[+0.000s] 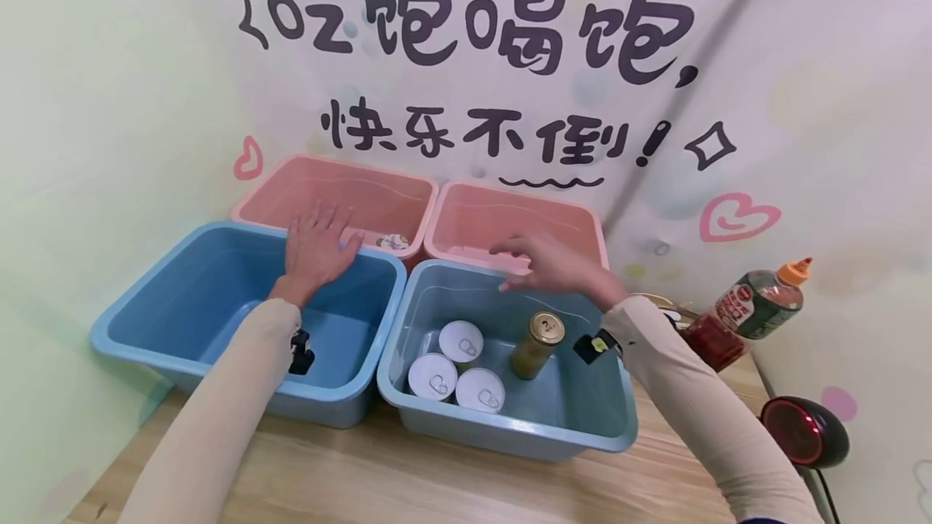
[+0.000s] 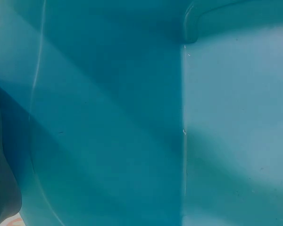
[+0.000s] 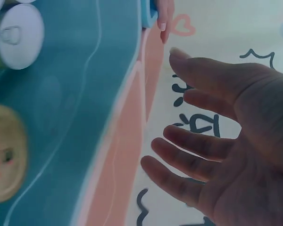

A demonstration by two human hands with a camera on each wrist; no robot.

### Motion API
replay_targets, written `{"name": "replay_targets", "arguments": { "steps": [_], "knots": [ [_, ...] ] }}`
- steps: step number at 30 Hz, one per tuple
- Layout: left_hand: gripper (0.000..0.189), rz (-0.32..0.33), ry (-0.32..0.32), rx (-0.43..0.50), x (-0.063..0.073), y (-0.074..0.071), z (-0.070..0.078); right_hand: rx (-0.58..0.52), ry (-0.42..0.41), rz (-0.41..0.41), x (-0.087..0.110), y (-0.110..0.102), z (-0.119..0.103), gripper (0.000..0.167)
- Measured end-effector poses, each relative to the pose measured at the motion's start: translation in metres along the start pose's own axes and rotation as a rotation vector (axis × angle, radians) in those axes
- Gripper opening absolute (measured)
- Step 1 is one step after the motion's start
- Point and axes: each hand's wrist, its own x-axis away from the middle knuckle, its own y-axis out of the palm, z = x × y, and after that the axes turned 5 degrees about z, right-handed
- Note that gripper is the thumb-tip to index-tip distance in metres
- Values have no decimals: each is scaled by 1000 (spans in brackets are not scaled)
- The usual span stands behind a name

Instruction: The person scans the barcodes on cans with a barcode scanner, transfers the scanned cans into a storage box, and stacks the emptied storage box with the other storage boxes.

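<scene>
My left hand (image 1: pixel 316 251) is open, fingers spread flat, over the back rim of the left blue bin (image 1: pixel 175 362). Only its dark edge (image 2: pixel 2 183) shows in the left wrist view, beside that bin's bare inner wall (image 2: pixel 99 122). Above the back rim of the right blue bin (image 1: pixel 510 437) hovers my right hand (image 1: pixel 553 267), holding nothing. Its thumb and fingers are apart and loosely bent in the right wrist view. In that bin, a tall can with a gold lid (image 1: pixel 537 344) stands near three short cans with white pull-tab lids (image 1: pixel 461 341).
Behind the blue bins stand a left pink bin (image 1: pixel 371 176), with a small patterned item (image 1: pixel 391 242) inside, and a right pink bin (image 1: pixel 520 204). A sauce bottle with an orange cap (image 1: pixel 757 306) and a black round device (image 1: pixel 804 432) are at right on the wooden table (image 1: pixel 328 471).
</scene>
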Motion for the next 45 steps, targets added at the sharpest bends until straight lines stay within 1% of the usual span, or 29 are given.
{"name": "replay_targets", "arguments": {
  "steps": [4,7,12,15,20,27,33,37,42,45],
  "knots": [
    [69,-4,-7,7,-1,0,-1,16,7,-1,23,3,4,55],
    [70,-6,-11,11,0,-2,0,6,17,-9,36,5,8,55],
    [70,-9,-5,15,1,-3,2,11,29,-43,53,8,13,51],
    [70,-7,-3,13,1,-3,4,23,32,-57,61,13,18,48],
    [70,-2,-7,18,3,-3,3,10,78,-76,65,26,22,46],
    [69,0,-3,37,4,-4,5,70,106,-74,66,37,23,46],
    [69,9,-1,35,3,-4,4,29,160,-70,66,46,23,35],
    [70,7,-2,36,2,-3,4,18,218,-54,66,55,22,33],
    [69,10,-3,43,2,-2,4,55,314,-37,63,62,18,41],
    [69,12,-3,43,2,-2,4,72,355,-33,61,66,17,36]
  ]
}}
